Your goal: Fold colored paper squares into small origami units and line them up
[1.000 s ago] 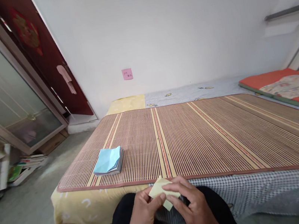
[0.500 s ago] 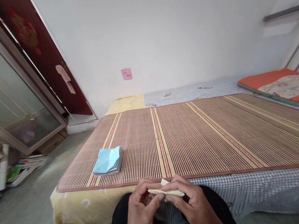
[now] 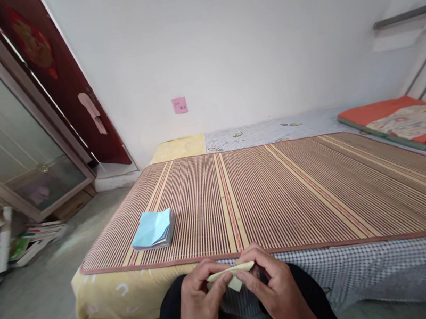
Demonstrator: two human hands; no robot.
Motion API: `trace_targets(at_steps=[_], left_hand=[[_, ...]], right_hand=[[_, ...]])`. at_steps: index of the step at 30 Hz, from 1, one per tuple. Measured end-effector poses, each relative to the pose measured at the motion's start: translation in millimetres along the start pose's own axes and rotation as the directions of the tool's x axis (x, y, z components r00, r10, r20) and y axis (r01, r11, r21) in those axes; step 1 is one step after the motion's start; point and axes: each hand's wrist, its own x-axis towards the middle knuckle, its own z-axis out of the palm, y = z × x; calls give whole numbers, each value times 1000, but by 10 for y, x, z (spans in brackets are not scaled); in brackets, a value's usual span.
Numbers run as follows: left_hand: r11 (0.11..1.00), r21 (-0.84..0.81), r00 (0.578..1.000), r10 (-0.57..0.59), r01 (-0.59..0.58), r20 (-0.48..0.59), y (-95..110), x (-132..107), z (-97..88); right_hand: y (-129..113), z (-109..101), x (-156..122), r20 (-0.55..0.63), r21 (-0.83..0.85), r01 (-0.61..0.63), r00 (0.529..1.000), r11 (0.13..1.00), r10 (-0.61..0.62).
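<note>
A small folded piece of pale yellow paper point(image 3: 236, 283) is held between my two hands, over my lap at the bed's near edge. My left hand point(image 3: 202, 298) pinches its left end between thumb and fingers. On the right end, my right hand point(image 3: 268, 283) has the same kind of pinch. A pointed flap of the paper hangs down between my thumbs, and parts of its edges are hidden by my fingers. Ahead and to the left, a stack of square paper sheets point(image 3: 152, 229), light blue on top, lies on the striped mat point(image 3: 195, 200).
The mat covers a bed with a yellow sheet point(image 3: 129, 296) and a checked sheet point(image 3: 367, 264). A folded orange quilt point(image 3: 383, 110) lies at the far right. A pink note point(image 3: 179, 105) sticks to the wall. Books point(image 3: 39, 238) lie on the floor at left.
The folded paper has turned in my fingers: its pointed flap stood up behind the fold before and now hangs down in front. Both hands keep their pinch. The paper stack has not moved.
</note>
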Motion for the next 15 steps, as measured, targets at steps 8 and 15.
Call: trace_targets(at_steps=[8, 15], left_hand=[[968, -169, 982, -174, 184, 74, 13, 76, 28], [943, -245, 974, -224, 223, 27, -73, 146, -11]], right_hand=[[15, -115, 70, -29, -25, -36, 999, 999, 35], [61, -414, 82, -136, 47, -137, 980, 989, 142]])
